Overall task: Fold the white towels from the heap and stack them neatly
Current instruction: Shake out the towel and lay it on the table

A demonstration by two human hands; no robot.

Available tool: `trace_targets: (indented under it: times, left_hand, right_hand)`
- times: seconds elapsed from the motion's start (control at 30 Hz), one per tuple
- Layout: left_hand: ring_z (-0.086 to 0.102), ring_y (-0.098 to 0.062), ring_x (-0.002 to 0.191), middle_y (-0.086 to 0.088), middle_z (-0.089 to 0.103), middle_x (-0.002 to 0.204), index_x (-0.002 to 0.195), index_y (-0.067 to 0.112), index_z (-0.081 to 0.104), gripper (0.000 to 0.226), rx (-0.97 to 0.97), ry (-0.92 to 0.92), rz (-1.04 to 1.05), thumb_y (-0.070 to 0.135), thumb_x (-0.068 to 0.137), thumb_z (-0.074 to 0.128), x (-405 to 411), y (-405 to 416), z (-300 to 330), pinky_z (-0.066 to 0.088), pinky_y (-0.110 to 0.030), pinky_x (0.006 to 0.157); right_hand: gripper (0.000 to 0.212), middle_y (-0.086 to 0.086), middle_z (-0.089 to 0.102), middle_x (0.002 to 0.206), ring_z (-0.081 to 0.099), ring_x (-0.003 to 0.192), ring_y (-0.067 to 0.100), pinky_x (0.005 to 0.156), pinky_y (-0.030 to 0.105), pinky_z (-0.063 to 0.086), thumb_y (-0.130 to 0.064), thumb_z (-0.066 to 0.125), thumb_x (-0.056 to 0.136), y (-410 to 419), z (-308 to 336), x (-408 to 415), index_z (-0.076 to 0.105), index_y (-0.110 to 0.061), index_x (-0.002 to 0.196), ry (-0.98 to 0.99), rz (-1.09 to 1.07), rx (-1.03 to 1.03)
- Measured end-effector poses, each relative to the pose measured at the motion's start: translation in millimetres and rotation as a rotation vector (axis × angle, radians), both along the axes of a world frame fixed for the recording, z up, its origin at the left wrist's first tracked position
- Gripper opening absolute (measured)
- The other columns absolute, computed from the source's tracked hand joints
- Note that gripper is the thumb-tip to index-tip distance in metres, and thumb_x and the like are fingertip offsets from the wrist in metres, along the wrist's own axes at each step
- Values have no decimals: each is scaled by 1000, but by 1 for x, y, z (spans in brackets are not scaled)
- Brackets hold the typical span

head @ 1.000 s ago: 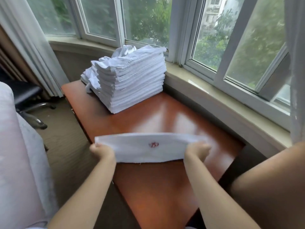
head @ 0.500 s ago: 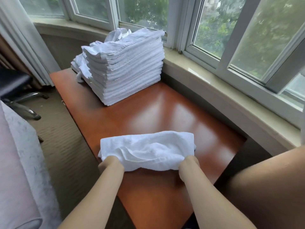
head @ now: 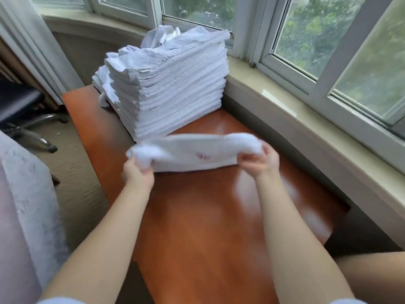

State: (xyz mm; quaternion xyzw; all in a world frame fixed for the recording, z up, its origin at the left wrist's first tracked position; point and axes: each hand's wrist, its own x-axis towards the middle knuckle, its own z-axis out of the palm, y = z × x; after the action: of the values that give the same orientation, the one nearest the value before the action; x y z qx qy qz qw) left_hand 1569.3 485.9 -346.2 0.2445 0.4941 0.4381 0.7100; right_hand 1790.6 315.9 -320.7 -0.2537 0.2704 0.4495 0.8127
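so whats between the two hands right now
In the head view, the folded white towel spans the gap, gripped at one end by the left hand and at the other by the right hand.

A glossy reddish wooden table [head: 197, 216] stands beside a pale windowsill [head: 306, 119] under daylit windows [head: 328, 40].

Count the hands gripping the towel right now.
2. The left hand pinches the towel at its left end; the right hand grips its right end, just in front of the folded stack.
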Motion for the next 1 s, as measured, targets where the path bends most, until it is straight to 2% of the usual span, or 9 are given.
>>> trace_targets:
  times: [0.03,0.1,0.2,0.33,0.43,0.53,0.7,0.87,1.0]
  left_hand:
    - [65,-12,72,-12,67,106,111,3,67,26,-3,-326,112,12,99,45,-1,11,22,48,-24,66]
    - [67,-19,81,-6,72,89,84,12,77,36,109,-478,123,13,97,43,-12,26,50,51,-29,74]
    - [65,-16,86,-4,68,90,85,14,72,30,249,-303,-31,13,95,43,-47,3,35,50,-26,78]
    - [60,-16,82,-4,65,87,88,10,62,18,-33,-23,51,9,94,45,-106,-72,-58,53,-20,61]
    - [64,-22,79,-9,68,91,94,4,67,13,-160,176,145,7,87,56,-133,-113,-102,55,-26,62]
    - [61,-19,82,-3,65,87,92,9,67,11,-7,345,92,10,86,59,-132,-110,-96,48,-29,71]
    - [53,-18,78,1,58,78,79,12,60,15,343,565,107,23,85,54,-122,-112,-67,40,-30,66]
    - [58,-26,97,-13,65,106,105,4,63,25,479,665,67,22,95,50,-109,-89,-56,44,-36,85]
    - [56,-25,113,-13,61,121,122,4,58,30,532,693,-6,19,99,45,-90,-53,-50,41,-29,92]
  right_hand:
    - [31,2,56,50,55,39,17,46,15,44,-21,37,94,-1,18,5,56,-11,71,-69,-55,109]
    - [32,4,59,57,60,49,19,51,20,48,-20,39,91,-5,45,7,61,-8,71,-253,-131,193]
    - [29,0,64,65,66,62,17,57,20,51,-18,36,91,-33,29,-14,61,-14,76,-450,-152,20]
    - [9,11,64,92,60,72,24,58,32,50,-12,50,88,-86,-48,-71,58,-7,90,-213,-203,-680]
    - [33,19,66,107,58,72,28,69,34,48,-16,55,90,-123,-91,-108,59,7,112,-132,-205,-1002]
    - [36,14,66,101,53,73,28,70,33,41,-29,49,90,-138,-99,-121,62,-1,109,-345,-20,-1254]
    - [34,14,64,103,58,89,35,76,37,45,-21,37,88,-126,-84,-103,62,-4,104,-590,7,-1231]
    - [14,-1,57,77,55,79,28,68,31,42,-17,43,84,-114,-72,-82,55,-20,79,-895,29,-1142]
    - [17,1,64,94,59,89,26,81,33,49,-23,49,85,-95,-69,-59,64,-26,92,-1071,82,-1261]
